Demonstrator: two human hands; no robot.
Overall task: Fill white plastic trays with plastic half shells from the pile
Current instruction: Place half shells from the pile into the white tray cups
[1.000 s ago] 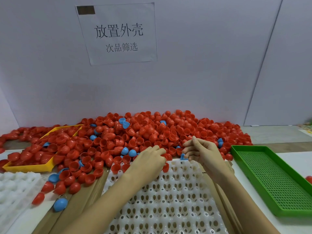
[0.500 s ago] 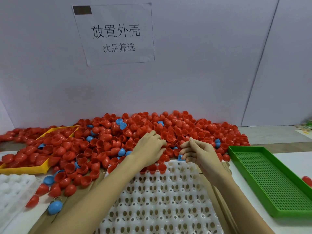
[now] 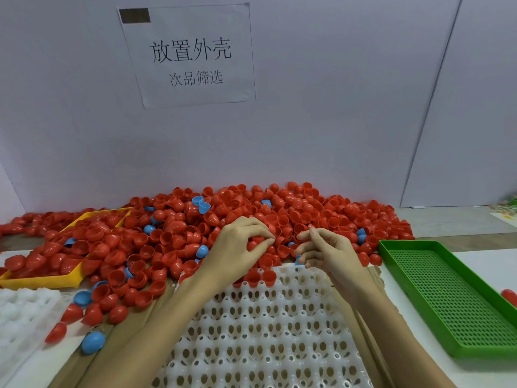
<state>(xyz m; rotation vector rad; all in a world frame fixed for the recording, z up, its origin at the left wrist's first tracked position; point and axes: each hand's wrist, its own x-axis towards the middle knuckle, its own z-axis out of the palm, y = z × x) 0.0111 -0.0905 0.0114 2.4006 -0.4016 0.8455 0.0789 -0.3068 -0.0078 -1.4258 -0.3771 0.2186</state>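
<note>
the pile of plastic half shells, mostly red with a few blue ones mixed in, is heaped against the back wall and spills forward onto the far edge of the white plastic tray that lies directly in front of the person. only two red shells can be seen seated in the tray's far row; every other visible pocket is open, so the filling looks barely begun.

the left hand reaches into the near edge of the pile with thumb and fingertips curled together around a red shell. the right hand hovers just beside it with fingers curled; something blue shows under its fingers, possibly a blue shell, but whether it is actually held cannot be told from here.

to do this step well, each hand should lift a single shell, checking that two are not nested together, turn it to match the two already seated, and press it fully into the next free pocket in the far row, working row by row toward the body.

a yellow tray half buried in shells sits to the left, another white tray lies at the left edge, and a green perforated tray rests on the surface to the right.
</note>
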